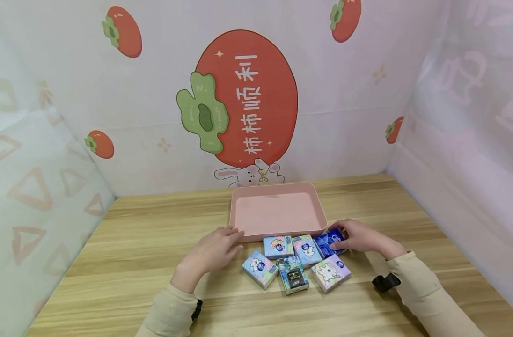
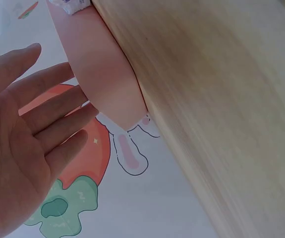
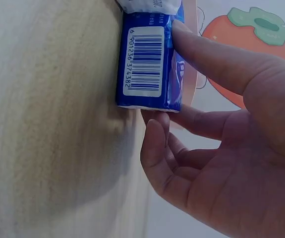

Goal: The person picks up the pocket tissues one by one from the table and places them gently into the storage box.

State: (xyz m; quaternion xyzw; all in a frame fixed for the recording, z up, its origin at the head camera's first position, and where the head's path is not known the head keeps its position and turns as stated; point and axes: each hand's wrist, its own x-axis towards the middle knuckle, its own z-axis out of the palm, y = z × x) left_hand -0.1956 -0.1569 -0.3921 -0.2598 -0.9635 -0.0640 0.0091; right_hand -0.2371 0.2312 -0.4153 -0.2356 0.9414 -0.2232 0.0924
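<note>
My right hand (image 1: pixel 357 236) holds the right end of a blue tissue pack (image 1: pixel 326 243) between thumb and curled fingers. In the right wrist view a barcode label shows on the side of this blue pack (image 3: pixel 144 62). My left hand (image 1: pixel 214 248) has its fingers extended, fingertips right at the near left corner of a pink tray (image 1: pixel 277 213). The left wrist view shows these spread fingers against the outer wall of the tray (image 2: pixel 97 64), with nothing in the palm.
Between the hands lie several pastel cartoon tissue packs (image 1: pixel 277 246), grouped along the tray's near side. Among them a darker pack (image 1: pixel 293 275) with a black label lies closest to the front. The wooden table (image 1: pixel 164 220) meets a printed cloth backdrop (image 1: pixel 155 93) behind the tray.
</note>
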